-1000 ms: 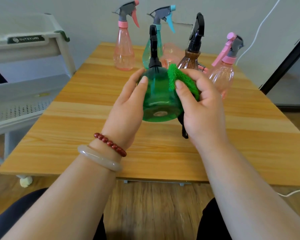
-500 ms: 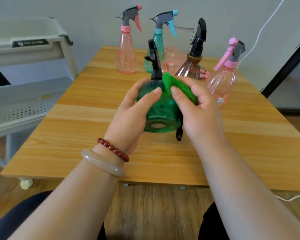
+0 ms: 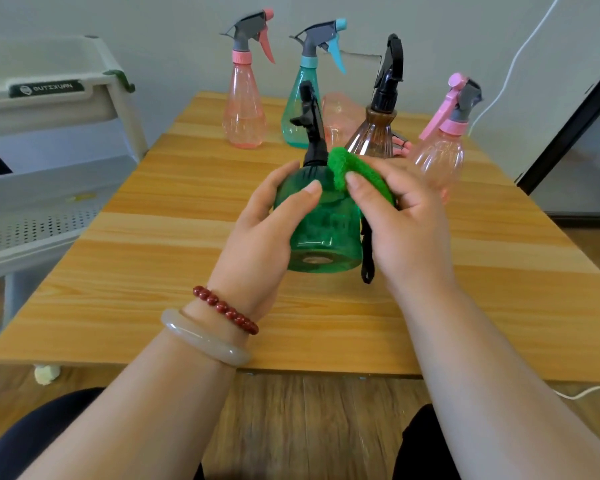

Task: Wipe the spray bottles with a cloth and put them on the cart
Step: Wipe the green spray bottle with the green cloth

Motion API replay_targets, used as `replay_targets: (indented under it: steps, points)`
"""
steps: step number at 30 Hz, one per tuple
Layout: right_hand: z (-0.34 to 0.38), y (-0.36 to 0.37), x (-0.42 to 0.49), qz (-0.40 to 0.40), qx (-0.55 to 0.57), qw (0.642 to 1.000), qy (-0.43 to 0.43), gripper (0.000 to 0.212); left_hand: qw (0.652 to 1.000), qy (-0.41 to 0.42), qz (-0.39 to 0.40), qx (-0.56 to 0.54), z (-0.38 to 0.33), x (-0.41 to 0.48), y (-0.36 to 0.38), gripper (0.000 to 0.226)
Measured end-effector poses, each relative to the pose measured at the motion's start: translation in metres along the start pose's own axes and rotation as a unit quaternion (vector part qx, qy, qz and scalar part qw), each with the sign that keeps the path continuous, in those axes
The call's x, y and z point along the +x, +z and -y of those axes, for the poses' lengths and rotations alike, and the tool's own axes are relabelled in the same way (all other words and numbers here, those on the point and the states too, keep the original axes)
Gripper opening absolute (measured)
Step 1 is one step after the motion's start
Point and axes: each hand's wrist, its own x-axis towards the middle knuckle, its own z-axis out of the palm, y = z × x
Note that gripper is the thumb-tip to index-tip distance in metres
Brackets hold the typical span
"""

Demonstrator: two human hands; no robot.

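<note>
Wood floor, wood-grain table point(image 3: 153, 271). Left hand point(image 3: 257, 233) wraps green spray bottle point(image 3: 326, 233) over mid-table; right hand point(image 3: 406, 223) pinches green cloth point(image 3: 347, 164) onto its shoulder. Axis tilted: base toward camera, black head up and away. Brown bottle point(image 3: 373, 133) behind, white cart point(image 3: 49, 188) left, grey wall.

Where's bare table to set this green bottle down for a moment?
Bare tabletop lies left of the green bottle, toward the cart, and along the near edge, short of the left hand and right hand. The far end is crowded: peach bottle, teal bottle, brown bottle and pink bottle.
</note>
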Motion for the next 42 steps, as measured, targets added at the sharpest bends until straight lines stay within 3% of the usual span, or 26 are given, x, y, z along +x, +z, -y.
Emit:
replay_targets:
  steps: [4,6,8,11,14,18,22,24,28,34,38,42]
  points:
    - [0.005,0.000,-0.007,0.078,-0.028,0.990,-0.117,0.019,0.999,0.014,-0.038,-0.027,-0.003,0.003,-0.004,0.042]
    - [0.002,0.001,-0.004,0.066,-0.072,0.984,-0.149,0.021,0.998,0.019,-0.048,-0.034,-0.004,0.003,-0.005,0.041]
    - [-0.004,0.003,0.000,0.018,-0.099,0.988,-0.116,0.026,0.998,0.018,-0.046,-0.035,-0.003,0.003,-0.004,0.041]
    - [-0.008,0.005,0.001,0.006,-0.009,1.000,-0.018,0.028,0.999,0.013,-0.028,-0.033,-0.003,0.002,-0.003,0.042]
    - [-0.003,0.003,-0.005,0.057,0.050,0.996,-0.050,0.023,0.997,0.017,-0.033,-0.061,-0.008,0.004,-0.007,0.040]
    - [0.005,0.005,-0.011,0.099,0.030,0.987,-0.121,0.024,0.996,0.027,-0.025,-0.077,-0.010,0.005,-0.014,0.042]
    - [-0.002,0.009,-0.004,0.016,0.065,0.998,-0.011,0.022,0.998,0.023,-0.001,-0.055,-0.005,0.004,-0.009,0.045]
    - [-0.004,0.007,-0.003,0.019,0.104,0.994,0.018,0.022,0.998,0.023,0.002,-0.054,-0.005,0.003,-0.007,0.044]
    - [0.006,0.006,-0.009,0.089,0.099,0.990,-0.054,0.018,0.996,0.026,-0.029,-0.078,-0.008,0.005,-0.012,0.043]
    - [0.000,0.015,-0.011,0.051,0.093,0.994,-0.002,0.022,0.998,0.014,0.003,-0.054,-0.005,0.007,-0.010,0.054]
    - [0.009,0.019,-0.019,0.101,0.126,0.986,-0.044,0.030,0.998,0.027,0.017,-0.062,-0.006,0.008,-0.012,0.056]
    - [0.010,0.017,-0.021,0.097,0.034,0.992,-0.076,0.043,0.998,0.053,-0.010,-0.032,-0.007,0.006,-0.011,0.054]
